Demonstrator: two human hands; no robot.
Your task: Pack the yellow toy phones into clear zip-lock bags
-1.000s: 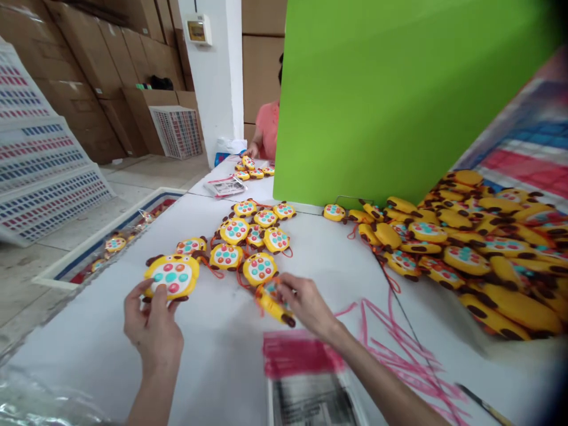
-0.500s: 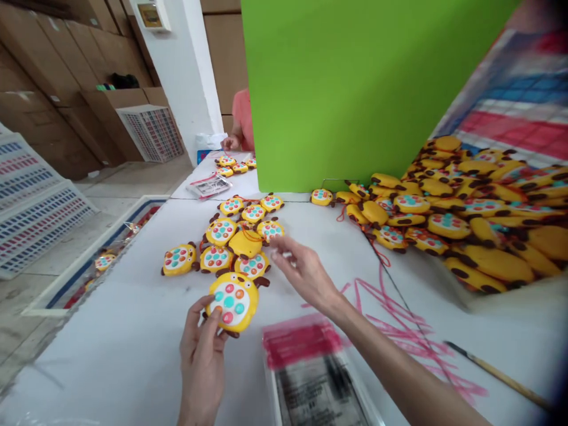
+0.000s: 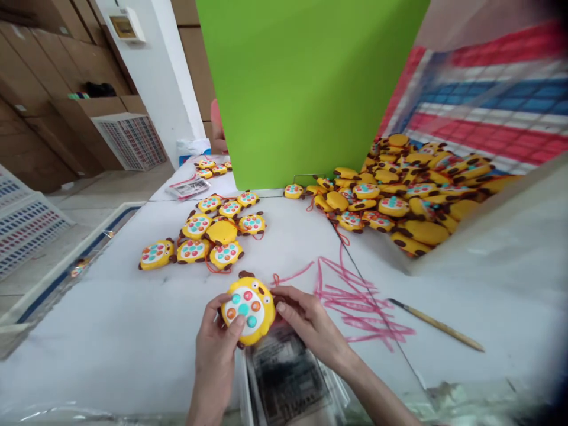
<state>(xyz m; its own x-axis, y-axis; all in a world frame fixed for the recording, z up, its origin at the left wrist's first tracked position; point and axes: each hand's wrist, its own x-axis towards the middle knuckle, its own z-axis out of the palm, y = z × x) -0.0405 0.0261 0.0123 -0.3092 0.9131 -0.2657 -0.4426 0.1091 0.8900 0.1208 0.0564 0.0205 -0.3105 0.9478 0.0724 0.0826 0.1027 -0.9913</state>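
A yellow round toy (image 3: 248, 306) with coloured buttons and brown ears is held face up between both my hands over the white table (image 3: 110, 331). My left hand (image 3: 216, 349) grips its left side with the thumb on its face. My right hand (image 3: 306, 322) holds its right edge with the fingertips. Just below the toy lies a stack of clear printed bags (image 3: 284, 381). A group of the same toys (image 3: 208, 234) lies on the table beyond my hands.
A large heap of yellow toys (image 3: 399, 195) lies at the right by a green board (image 3: 306, 89). Pink scribbles (image 3: 355, 293) and a thin stick (image 3: 437, 324) lie on the table. Another person's arm (image 3: 217, 133) shows behind the board. Crates stand on the left.
My left hand has brought the toy nearer and to the right, over the bags. My right hand let go of another toy, drew back from the group and took hold of this one.
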